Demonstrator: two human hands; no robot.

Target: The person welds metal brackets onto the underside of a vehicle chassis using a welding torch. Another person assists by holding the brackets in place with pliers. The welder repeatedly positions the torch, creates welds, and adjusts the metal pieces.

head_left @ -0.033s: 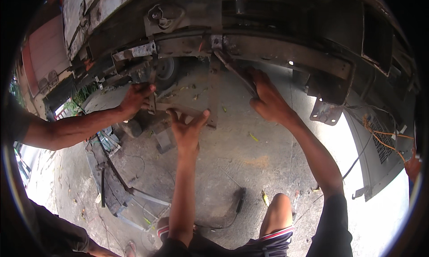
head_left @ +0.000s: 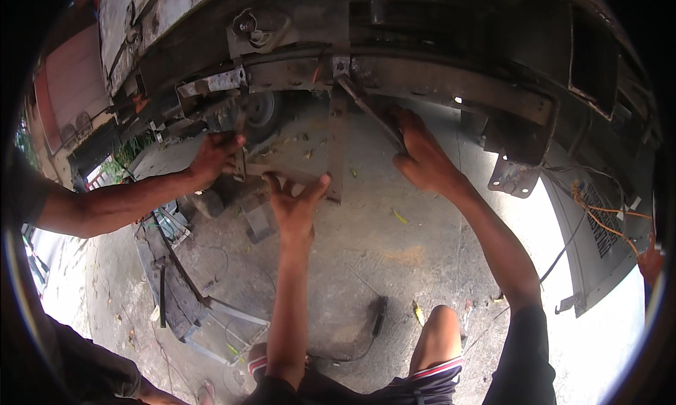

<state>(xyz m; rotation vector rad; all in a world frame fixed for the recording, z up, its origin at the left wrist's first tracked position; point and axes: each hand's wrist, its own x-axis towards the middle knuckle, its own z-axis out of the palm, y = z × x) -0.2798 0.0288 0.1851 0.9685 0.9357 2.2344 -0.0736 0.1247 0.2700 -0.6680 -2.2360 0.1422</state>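
A brown metal bracket (head_left: 336, 143) hangs below a long rusty beam (head_left: 436, 81) on the underside of a vehicle. My left hand (head_left: 292, 206) grips the bracket's lower crossbar from below, thumb on its right end and fingers further left. In my right hand (head_left: 421, 155) is a dark, long-handled tool, pliers-like (head_left: 373, 114), slanting up and left. Its tip meets the beam by a small metal tab (head_left: 341, 65) at the bracket's top; the exact jaw is hard to make out. Another person's hand (head_left: 217, 158) holds the bracket's left upright.
A wheel (head_left: 262, 110) shows beneath the vehicle. On the concrete floor lie a long metal frame piece (head_left: 165, 268) at left and a black-handled rod (head_left: 380, 315). A plate with holes (head_left: 512, 177) hangs at right, near orange wire (head_left: 598, 209) and a leaning grey panel (head_left: 588, 253).
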